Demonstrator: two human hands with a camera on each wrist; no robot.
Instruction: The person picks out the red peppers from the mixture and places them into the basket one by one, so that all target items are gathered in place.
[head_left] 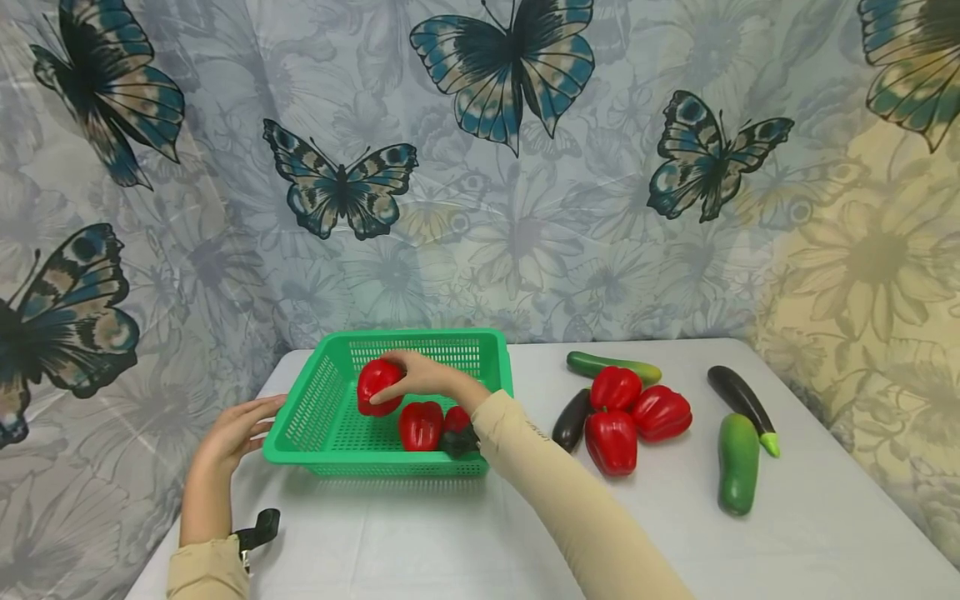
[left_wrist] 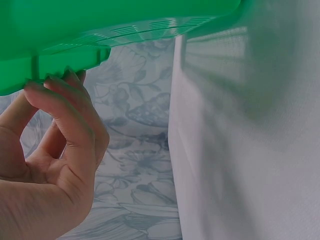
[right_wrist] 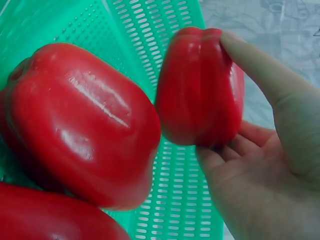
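My right hand (head_left: 423, 375) holds a glossy red bell pepper (head_left: 377, 385) inside the green plastic basket (head_left: 390, 461). In the right wrist view, the thumb lies on one side of that bell pepper (right_wrist: 197, 90) and the fingers on the other. A second red bell pepper (head_left: 421, 426) sits in the basket, with another red one (head_left: 456, 419) partly hidden by a dark item near my right wrist. At the basket's left rim is my left hand (head_left: 234, 433). The left wrist view shows its bent fingers (left_wrist: 70, 120) gripping the rim (left_wrist: 65, 65).
On the white table (head_left: 375, 533), right of the basket, three red bell peppers (head_left: 613, 442) cluster beside a dark eggplant (head_left: 572, 419) and a cucumber (head_left: 611, 367). Farther right lie another eggplant (head_left: 738, 400) and a thick green cucumber (head_left: 738, 467). Butterfly-print cloth (head_left: 525, 275) hangs behind.
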